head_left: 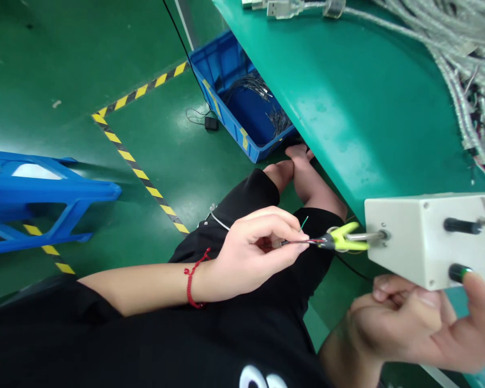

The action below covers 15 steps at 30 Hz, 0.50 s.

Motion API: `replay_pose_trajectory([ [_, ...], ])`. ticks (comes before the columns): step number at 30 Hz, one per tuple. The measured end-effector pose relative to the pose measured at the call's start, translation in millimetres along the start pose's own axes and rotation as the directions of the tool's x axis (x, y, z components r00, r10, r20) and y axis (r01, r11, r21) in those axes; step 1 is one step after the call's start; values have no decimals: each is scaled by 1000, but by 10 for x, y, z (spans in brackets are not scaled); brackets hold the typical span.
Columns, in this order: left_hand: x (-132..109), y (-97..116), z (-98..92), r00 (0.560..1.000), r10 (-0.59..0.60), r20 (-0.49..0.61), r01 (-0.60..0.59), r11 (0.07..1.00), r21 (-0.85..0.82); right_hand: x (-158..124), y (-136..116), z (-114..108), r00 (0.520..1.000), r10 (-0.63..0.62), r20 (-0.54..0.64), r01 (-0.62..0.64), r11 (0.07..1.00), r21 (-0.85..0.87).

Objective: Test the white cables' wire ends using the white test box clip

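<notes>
My left hand (258, 253), with a red cord bracelet (192, 285) at the wrist, pinches the end of a cable (220, 220) between thumb and fingers. Thin red and dark wires (313, 241) run from the fingertips to a yellow-green clip (345, 237); a green wire (304, 222) sticks out sideways. A metal rod (367, 236) joins the clip to a pale box (396, 237). My right hand (420, 323) is at the box's lower edge, a digit touching the green-topped black knob (458, 272). Its other fingers are curled; whether they hold anything is hidden.
The green tabletop (331, 102) carries a pile of grey cables (464, 54) and USB plugs (283, 8). Below it, a blue crate (226, 116) holds more cables. A black adapter (211, 124), striped floor tape (125, 156) and a blue stool (52, 199) are at left.
</notes>
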State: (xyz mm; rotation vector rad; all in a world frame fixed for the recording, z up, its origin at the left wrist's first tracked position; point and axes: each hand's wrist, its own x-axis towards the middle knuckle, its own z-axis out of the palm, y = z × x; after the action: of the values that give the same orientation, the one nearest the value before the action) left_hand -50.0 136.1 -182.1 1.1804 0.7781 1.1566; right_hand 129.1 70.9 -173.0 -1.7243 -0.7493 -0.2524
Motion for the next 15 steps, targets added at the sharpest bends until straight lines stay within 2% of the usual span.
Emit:
replay_pose_trajectory([
  [3, -2, 12, -5, 1000, -4, -1, 4, 1000, 2, 71, 94, 44, 988, -153, -28, 155, 983, 100],
  [5, -5, 18, -9, 1000, -8, -5, 8, 1000, 5, 111, 130, 71, 978, -200, -62, 207, 969, 134],
  [11, -15, 25, -17, 1000, -17, -6, 17, 1000, 3, 103, 136, 61, 987, -147, -60, 153, 982, 113],
  [15, -12, 22, -19, 1000, -11, -11, 12, 1000, 9, 106, 184, 40, 979, -199, -51, 204, 971, 124],
])
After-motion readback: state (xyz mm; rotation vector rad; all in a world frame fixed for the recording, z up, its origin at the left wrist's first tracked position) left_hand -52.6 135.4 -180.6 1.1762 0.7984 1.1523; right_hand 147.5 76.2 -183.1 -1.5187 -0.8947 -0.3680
